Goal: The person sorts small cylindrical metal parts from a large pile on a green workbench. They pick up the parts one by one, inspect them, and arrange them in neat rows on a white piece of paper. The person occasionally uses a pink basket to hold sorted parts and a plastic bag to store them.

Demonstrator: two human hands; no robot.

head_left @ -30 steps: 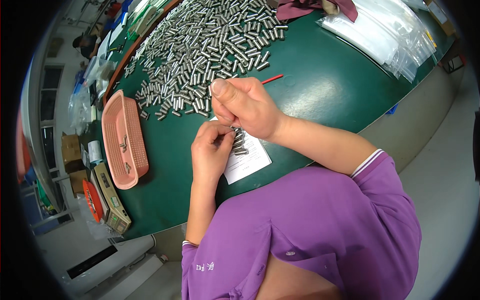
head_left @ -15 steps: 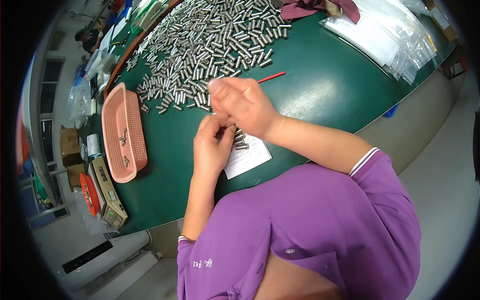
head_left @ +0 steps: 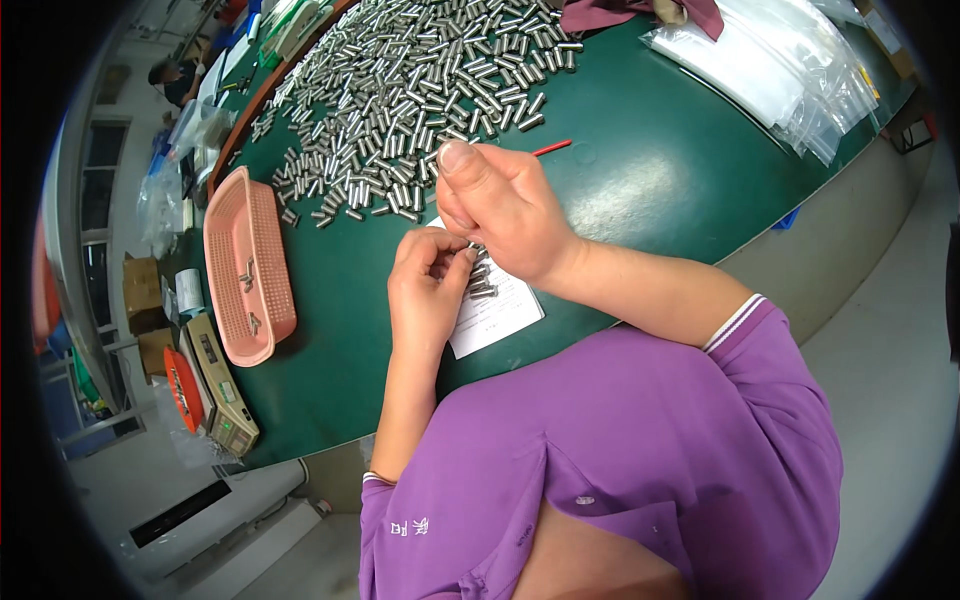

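Observation:
My left hand [head_left: 428,285] is over the sheet of paper [head_left: 500,322], thumb and fingers pinched together. A glint of metal shows at its fingertips, seemingly the end of a small metal pin [head_left: 474,244]. Right against it, my right hand [head_left: 508,208] is curled closed with the thumb raised; whatever its fingers enclose is hidden from view. Several short silvery metal pins [head_left: 484,283] lie side by side on the paper, partly covered by the hands. Beyond both hands spreads a large heap of similar metal pins [head_left: 400,110].
A pink perforated basket [head_left: 277,318] with a few pins inside stands at the left, a scale [head_left: 225,400] and an orange tray [head_left: 182,390] nearer. A red pen [head_left: 555,147] lies right of the heap. Clear plastic bags [head_left: 765,75] and maroon cloth [head_left: 610,14] occupy the far right.
My right hand has shifted a little to the right, showing more of the paper behind it. The left hand stays nearly in place, still pinched.

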